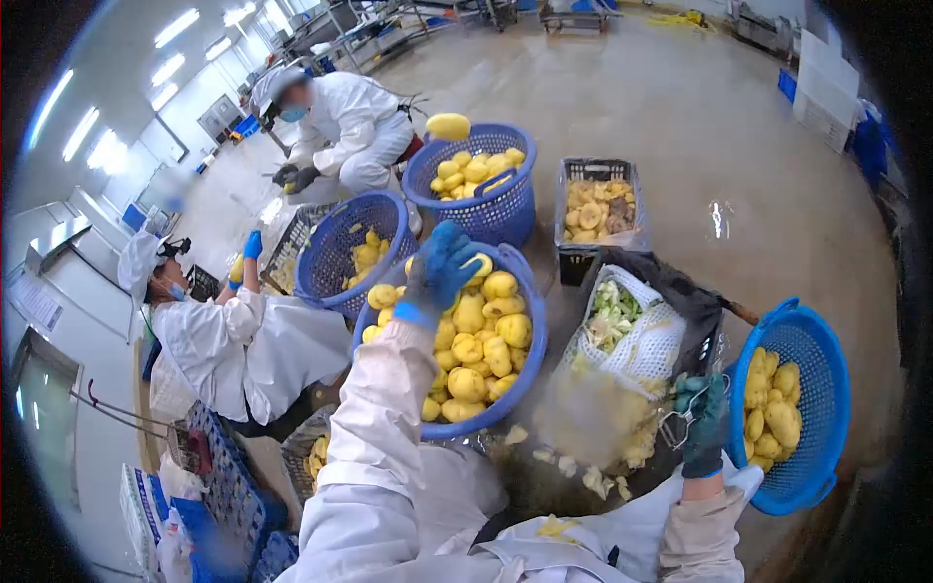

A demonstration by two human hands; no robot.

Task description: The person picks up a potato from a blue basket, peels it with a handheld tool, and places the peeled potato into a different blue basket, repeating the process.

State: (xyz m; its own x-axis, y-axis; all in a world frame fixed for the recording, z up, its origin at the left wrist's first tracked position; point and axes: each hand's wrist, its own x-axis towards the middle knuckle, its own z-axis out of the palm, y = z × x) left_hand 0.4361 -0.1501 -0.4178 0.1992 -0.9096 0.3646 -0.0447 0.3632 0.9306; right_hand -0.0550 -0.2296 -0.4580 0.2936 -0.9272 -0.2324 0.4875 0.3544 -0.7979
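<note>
My left hand [439,270], in a blue glove, is stretched out over a purple-blue basket [540,321] heaped with peeled potatoes [468,384]. Its fingers look apart, close to the potatoes at the basket's far rim. Above it, a single peeled potato [448,126] appears in mid-air before another full basket [505,209]. In a dark green-blue glove, my right hand [704,424] is closed on a metal peeler [674,424]. Just right of that hand stands a bright blue basket [821,389] holding yellowish potatoes [773,408].
Between my hands, a white mesh bag [637,340] of green scraps lies on black sheeting, with peelings [598,481] below. A black crate [599,209] of potatoes stands behind. Two co-workers crouch or sit at the left, by a third purple-blue basket [326,257]. The floor looks wet.
</note>
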